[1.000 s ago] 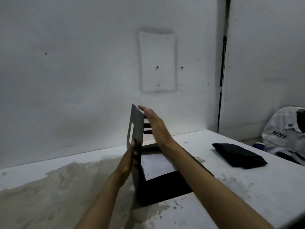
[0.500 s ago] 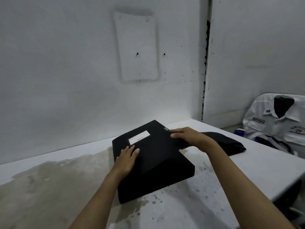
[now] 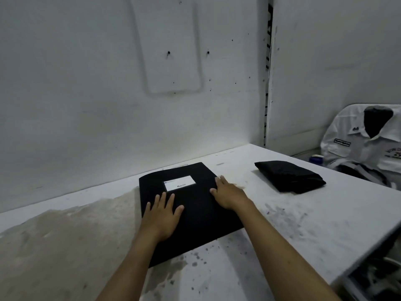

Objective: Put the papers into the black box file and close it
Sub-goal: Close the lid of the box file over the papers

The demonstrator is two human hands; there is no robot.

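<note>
Lid down, the black box file (image 3: 191, 205) lies flat near the table's (image 3: 325, 224) far edge. Left hand (image 3: 161, 216) and right hand (image 3: 227, 194) rest open-palmed on it, gripping nothing. Papers are hidden inside; uneven pressure could let the lid spring up.

A plain white wall (image 3: 86, 94) stands behind a white table (image 3: 325, 213), and it carries small dark holes and a paler rectangular patch (image 3: 171, 46) with rounded corners. At the right, a dark vertical gap (image 3: 268, 83) separates this wall from a second white panel (image 3: 336, 61). The table top has a large beige stain (image 3: 54, 235) on its left part and dark specks near the front. The light is dim and grey.
</note>
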